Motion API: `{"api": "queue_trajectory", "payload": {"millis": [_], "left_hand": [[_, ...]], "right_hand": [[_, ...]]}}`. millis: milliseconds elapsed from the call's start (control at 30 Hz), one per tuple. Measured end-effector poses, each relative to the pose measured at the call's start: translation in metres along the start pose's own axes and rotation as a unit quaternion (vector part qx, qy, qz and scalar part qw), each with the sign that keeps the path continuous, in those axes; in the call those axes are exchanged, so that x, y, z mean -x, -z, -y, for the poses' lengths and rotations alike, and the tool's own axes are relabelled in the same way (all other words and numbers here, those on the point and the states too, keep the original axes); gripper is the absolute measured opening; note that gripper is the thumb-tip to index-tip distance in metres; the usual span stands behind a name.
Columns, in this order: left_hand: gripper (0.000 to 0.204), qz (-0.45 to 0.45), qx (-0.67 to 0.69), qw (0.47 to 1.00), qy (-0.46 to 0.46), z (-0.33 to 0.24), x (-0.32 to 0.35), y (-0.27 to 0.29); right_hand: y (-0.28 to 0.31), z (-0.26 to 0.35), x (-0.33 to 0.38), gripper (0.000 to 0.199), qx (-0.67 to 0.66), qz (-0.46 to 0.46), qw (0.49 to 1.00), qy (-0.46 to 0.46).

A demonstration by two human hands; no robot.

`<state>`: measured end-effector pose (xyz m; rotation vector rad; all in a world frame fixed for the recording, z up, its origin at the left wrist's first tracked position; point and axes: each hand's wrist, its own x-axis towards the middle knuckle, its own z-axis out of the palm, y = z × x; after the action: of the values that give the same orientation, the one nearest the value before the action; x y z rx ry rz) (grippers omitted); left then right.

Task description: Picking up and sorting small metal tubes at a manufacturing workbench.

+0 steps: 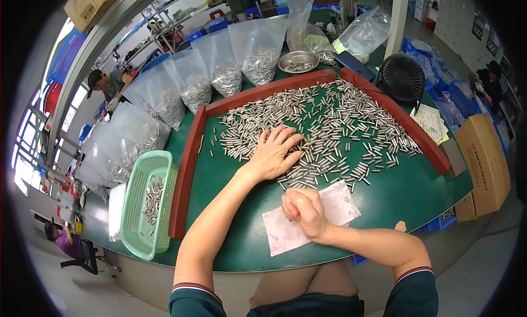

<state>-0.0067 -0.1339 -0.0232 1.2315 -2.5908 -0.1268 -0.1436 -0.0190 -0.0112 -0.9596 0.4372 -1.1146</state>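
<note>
**On the green table (225, 207), the left hand lies over shiny pins (359, 117)**

At the far left, clear, soft plastic bags (250, 40) stand in a bent row, with small grey metal bits in them. In front of them sits a light green plastic basket (130, 221) with lots of little holes, and more small metal bits (153, 199) lie inside it. Next comes a straight red bar (189, 171), flat on its sides, that looks like painted wood.

Then comes the left hand (272, 154), palm down, fingers spread apart. It touches the near left part of the pile. The pins lie under it, past its fingertips and off to its right. They are short, smooth, round sticks of metal, and their long sides point every which way.

To its right and closer to the person, the right hand (307, 214) is curled into a fist over a thin, pale sheet (282, 235) with smudges. I cannot tell if anything is inside the fist. From there, the pins lie ahead, past the sheet's far edge, so the left hand is nearer to them.

Farther right stands a round black fan (402, 75), then a brown cardboard box (483, 166).
</note>
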Motion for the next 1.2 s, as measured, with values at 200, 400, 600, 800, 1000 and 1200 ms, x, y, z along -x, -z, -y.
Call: {"api": "queue_trajectory", "payload": {"millis": [200, 400, 600, 800, 1000, 1200], "left_hand": [[0.051, 0.016, -0.016, 0.999, 0.036, -0.011, 0.030, 0.005], [0.045, -0.075, -0.002, 0.997, 0.016, -0.018, -0.007, 0.014], [0.032, -0.151, 0.068, 0.982, -0.093, -0.024, -0.096, -0.004], [0.032, -0.179, 0.035, 0.979, -0.091, -0.005, -0.142, -0.026], [0.029, -0.206, 0.029, 0.974, -0.090, 0.026, -0.167, -0.037], [0.042, -0.137, 0.034, 0.987, -0.072, 0.012, -0.209, -0.059]], "right_hand": [[0.001, 0.002, 0.002, 0.034, 0.001, -0.011, 1.000, -0.005], [-0.002, 0.008, 0.006, 0.029, 0.067, 0.009, 0.994, 0.090], [0.009, 0.101, -0.013, 0.020, 0.398, 0.002, 0.820, 0.412], [0.148, 0.174, -0.012, 0.016, 0.810, -0.224, 0.499, 0.212], [0.217, 0.177, 0.002, 0.030, 0.909, -0.186, 0.373, 0.030], [0.236, 0.175, -0.004, 0.028, 0.913, -0.166, 0.370, 0.036]]}}
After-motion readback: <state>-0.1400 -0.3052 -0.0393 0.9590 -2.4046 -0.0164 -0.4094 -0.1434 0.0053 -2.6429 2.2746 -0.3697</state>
